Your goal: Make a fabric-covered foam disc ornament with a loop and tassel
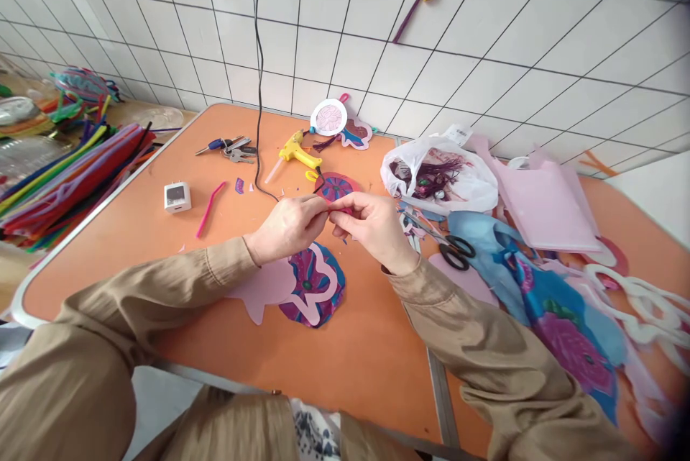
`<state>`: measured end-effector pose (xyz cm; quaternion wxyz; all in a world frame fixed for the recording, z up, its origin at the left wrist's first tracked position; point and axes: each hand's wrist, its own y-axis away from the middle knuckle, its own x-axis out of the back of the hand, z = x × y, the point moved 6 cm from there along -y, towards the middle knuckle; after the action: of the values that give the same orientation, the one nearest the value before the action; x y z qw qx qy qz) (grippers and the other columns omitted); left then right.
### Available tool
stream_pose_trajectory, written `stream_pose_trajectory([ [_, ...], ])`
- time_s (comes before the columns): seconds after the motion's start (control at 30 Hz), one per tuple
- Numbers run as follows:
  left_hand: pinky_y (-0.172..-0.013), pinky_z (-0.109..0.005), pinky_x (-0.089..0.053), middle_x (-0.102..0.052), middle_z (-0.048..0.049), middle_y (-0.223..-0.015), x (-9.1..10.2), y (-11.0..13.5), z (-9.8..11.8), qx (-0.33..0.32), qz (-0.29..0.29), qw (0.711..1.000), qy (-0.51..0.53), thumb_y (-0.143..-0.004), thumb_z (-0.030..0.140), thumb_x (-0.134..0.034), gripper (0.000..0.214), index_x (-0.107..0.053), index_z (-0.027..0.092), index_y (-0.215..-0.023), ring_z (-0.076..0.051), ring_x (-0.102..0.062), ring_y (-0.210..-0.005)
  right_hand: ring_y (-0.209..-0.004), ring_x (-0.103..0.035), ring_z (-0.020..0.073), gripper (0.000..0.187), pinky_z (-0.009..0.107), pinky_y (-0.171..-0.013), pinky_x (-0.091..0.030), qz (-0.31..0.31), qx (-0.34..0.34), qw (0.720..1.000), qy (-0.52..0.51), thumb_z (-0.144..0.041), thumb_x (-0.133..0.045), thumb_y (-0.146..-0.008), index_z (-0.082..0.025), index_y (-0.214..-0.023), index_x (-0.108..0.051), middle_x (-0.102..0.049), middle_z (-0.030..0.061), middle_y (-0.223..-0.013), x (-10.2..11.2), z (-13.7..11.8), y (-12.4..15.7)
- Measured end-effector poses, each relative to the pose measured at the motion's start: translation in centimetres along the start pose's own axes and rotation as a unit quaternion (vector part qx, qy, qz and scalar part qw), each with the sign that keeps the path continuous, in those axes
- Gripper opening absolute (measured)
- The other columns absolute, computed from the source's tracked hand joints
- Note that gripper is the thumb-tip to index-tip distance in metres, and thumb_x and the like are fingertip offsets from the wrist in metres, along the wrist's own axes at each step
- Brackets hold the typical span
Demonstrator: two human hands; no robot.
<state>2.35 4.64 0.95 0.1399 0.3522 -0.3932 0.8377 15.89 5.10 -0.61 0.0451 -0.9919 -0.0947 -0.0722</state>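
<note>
My left hand [288,227] and my right hand [374,227] meet over the middle of the table, fingertips pinched together. Between them shows a bit of pink pipe cleaner [346,211], mostly hidden by the fingers. Just beyond lies a round red-rimmed piece [335,186] with a purple and blue pattern. Nearer to me, under the left wrist, are a pale pink cut-out [256,292] and a purple and blue patterned disc [337,310], overlapped by a pink wavy outline. A bent pink pipe cleaner [210,209] rests to the left.
Behind the hands lies a yellow glue gun [297,152], its cord running up the wall. Keys [237,150] and a white charger [177,197] are at left. Black-handled scissors [456,251], a white plastic bag [474,184] and blue patterned fabric [566,331] occupy the right.
</note>
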Motion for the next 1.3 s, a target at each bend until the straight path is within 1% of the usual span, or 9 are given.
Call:
stream_pose_trajectory([
  [0.27,-0.051,-0.019,-0.037,-0.052,0.0041,-0.057,-0.2,-0.2,-0.5,0.145,-0.107,0.965,0.188,-0.082,0.015,-0.047,0.018,-0.050,0.017,-0.065,-0.007,-0.048,-0.050,-0.053,-0.058,0.0122,0.016,0.026,-0.053,-0.044,-0.031,0.162,0.961,0.222,-0.025,-0.058,-0.086,-0.017,-0.073,-0.063,-0.064,0.0015,-0.062,0.0,-2.6,0.7],
  [0.4,-0.051,-0.019,-0.036,-0.050,0.0035,-0.057,0.2,0.0,0.4,0.027,-0.038,0.994,0.103,-0.080,0.009,-0.047,0.020,-0.046,0.018,-0.062,-0.007,-0.044,-0.052,-0.049,-0.045,0.0092,0.020,0.026,-0.051,-0.034,-0.048,0.179,0.946,0.267,-0.023,-0.055,-0.084,-0.018,-0.064,-0.055,-0.054,-0.0018,-0.054,-0.2,-3.5,1.0],
  [0.57,-0.048,-0.027,-0.028,-0.050,0.0011,-0.059,0.6,1.1,2.7,-0.229,0.022,0.968,-0.102,-0.090,0.009,-0.047,0.028,-0.047,0.020,-0.064,-0.011,-0.039,-0.049,-0.042,-0.046,0.0087,0.021,0.023,-0.043,-0.032,-0.141,-0.030,0.986,0.087,-0.034,-0.063,-0.078,-0.018,-0.066,-0.056,-0.052,-0.0040,-0.051,-0.6,-1.2,0.9],
  [0.63,-0.049,-0.029,-0.028,-0.052,0.0004,-0.059,0.5,1.2,2.6,-0.258,0.008,0.956,-0.137,-0.093,0.012,-0.048,0.028,-0.051,0.020,-0.066,-0.012,-0.040,-0.049,-0.040,-0.042,0.0071,0.022,0.021,-0.039,-0.028,-0.156,-0.093,0.983,-0.002,-0.035,-0.067,-0.071,-0.018,-0.064,-0.056,-0.051,-0.0046,-0.050,-0.8,-0.5,0.9],
  [0.8,-0.055,-0.025,-0.041,-0.063,-0.0034,-0.068,0.4,-0.3,0.1,-0.055,-0.073,0.994,0.053,-0.097,0.027,-0.048,0.028,-0.060,0.018,-0.074,-0.012,-0.055,-0.058,-0.040,-0.044,0.0056,0.019,0.020,-0.039,-0.029,-0.111,-0.098,0.989,0.000,-0.032,-0.066,-0.070,-0.017,-0.062,-0.058,-0.053,-0.0039,-0.052,-0.1,-0.7,0.5],
  [0.9,-0.057,-0.022,-0.047,-0.065,-0.0023,-0.068,-0.6,-0.3,-0.9,0.106,-0.135,0.961,0.216,-0.095,0.034,-0.053,0.024,-0.063,0.016,-0.082,-0.012,-0.061,-0.060,-0.042,-0.048,0.0065,0.019,0.019,-0.041,-0.033,-0.090,-0.055,0.992,0.072,-0.031,-0.064,-0.075,-0.017,-0.063,-0.059,-0.056,-0.0029,-0.053,0.5,-1.5,0.5],
  [0.97,-0.057,-0.022,-0.049,-0.067,-0.0029,-0.073,-0.6,-0.2,-1.0,0.135,-0.123,0.955,0.234,-0.093,0.031,-0.055,0.020,-0.065,0.015,-0.088,-0.012,-0.063,-0.061,-0.043,-0.048,0.0068,0.019,0.019,-0.041,-0.033,-0.082,-0.040,0.991,0.096,-0.030,-0.063,-0.076,-0.017,-0.063,-0.058,-0.055,-0.0027,-0.053,0.7,-1.7,0.4],
  [1.13,-0.062,-0.022,-0.049,-0.072,-0.0065,-0.088,0.6,-0.2,-0.2,-0.014,-0.010,0.997,0.081,-0.094,0.023,-0.057,0.013,-0.069,0.016,-0.094,-0.012,-0.065,-0.070,-0.041,-0.044,0.0060,0.023,0.020,-0.040,-0.030,-0.065,-0.077,0.994,0.044,-0.029,-0.065,-0.075,-0.018,-0.058,-0.054,-0.051,-0.0034,-0.050,0.7,-1.1,0.2],
  [1.3,-0.057,-0.023,-0.044,-0.070,-0.0071,-0.081,0.8,0.1,0.8,-0.126,0.013,0.992,-0.016,-0.100,0.023,-0.050,0.023,-0.067,0.016,-0.086,-0.012,-0.062,-0.066,-0.042,-0.040,0.0066,0.026,0.022,-0.040,-0.028,-0.083,-0.085,0.993,0.005,-0.033,-0.068,-0.073,-0.019,-0.058,-0.053,-0.047,-0.0042,-0.051,0.1,-0.9,0.3],
])
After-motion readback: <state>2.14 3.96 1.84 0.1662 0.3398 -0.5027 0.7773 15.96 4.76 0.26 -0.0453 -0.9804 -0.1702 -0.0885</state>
